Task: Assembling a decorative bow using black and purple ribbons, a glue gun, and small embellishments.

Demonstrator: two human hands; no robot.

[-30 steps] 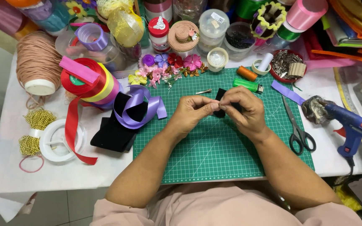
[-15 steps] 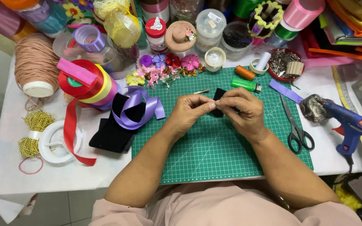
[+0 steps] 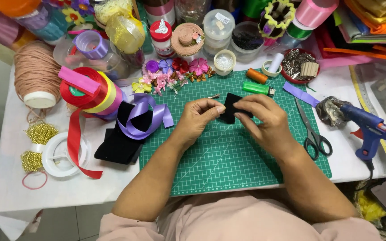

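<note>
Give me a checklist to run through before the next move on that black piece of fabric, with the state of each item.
1. Black fabric piece held by both hands: ok, the left hand and right hand both pinch it above the green cutting mat.
2. Thin pin-like item at the left fingertips: cannot tell what it is; only its tip shows.
3. Scissors within reach: ok, they lie on the mat's right edge, blades shut.
4. Glue gun clear of the hands: ok, it rests on the table to the right.
5. Glue gun hot: cannot tell.
6. Mat space under the hands: ok, bare green.
</note>
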